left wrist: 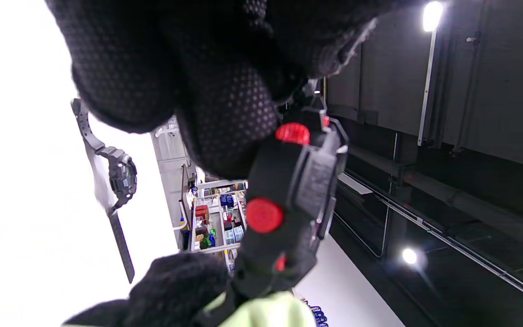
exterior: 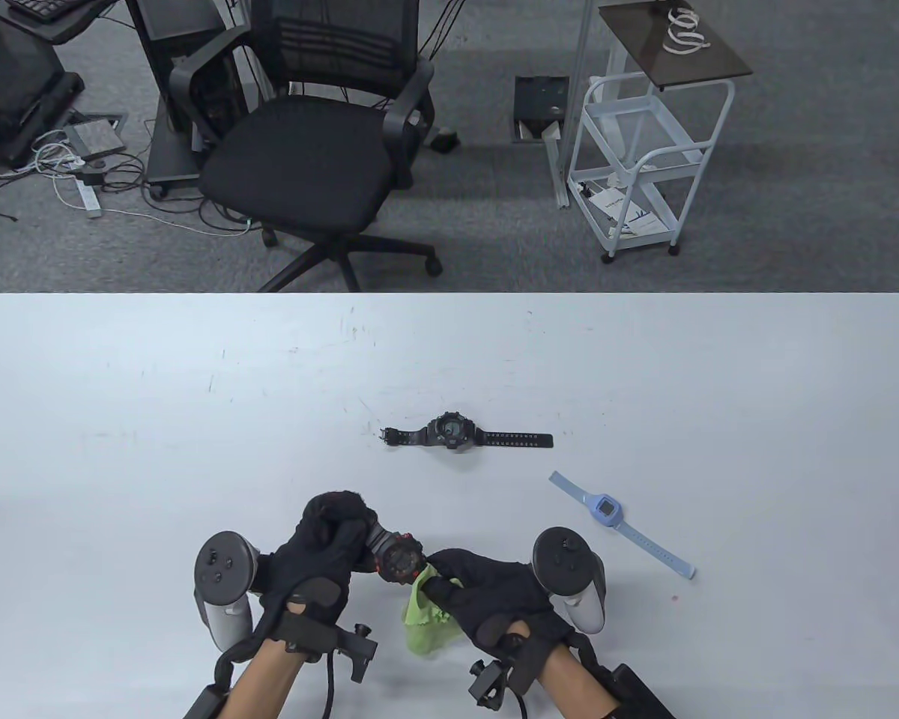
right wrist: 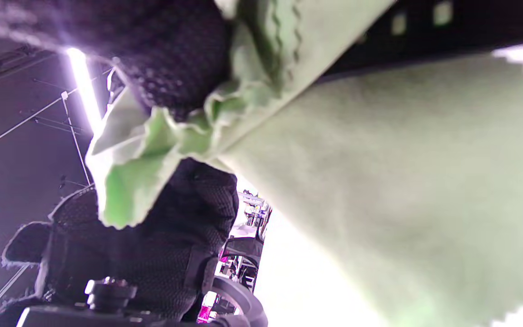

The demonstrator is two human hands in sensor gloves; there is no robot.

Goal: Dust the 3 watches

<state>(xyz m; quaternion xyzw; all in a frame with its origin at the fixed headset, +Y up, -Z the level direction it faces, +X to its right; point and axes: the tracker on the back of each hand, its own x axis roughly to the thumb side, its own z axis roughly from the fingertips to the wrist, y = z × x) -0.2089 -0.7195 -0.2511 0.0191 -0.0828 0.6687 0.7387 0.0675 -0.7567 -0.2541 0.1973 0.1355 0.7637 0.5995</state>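
Watch [exterior: 397,558] gripped by left hand [exterior: 322,554] | right hand [exterior: 494,595] pinches cloth [exterior: 427,622] beside it

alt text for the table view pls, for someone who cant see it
Two gloved hands work at the near edge of a white table: the left hand holds up a black and red watch while the right hand holds a green cloth against it. A black watch and a light blue watch lie flat farther out.

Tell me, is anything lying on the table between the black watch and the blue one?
No. In the table view only bare white table separates the black watch from the blue watch.
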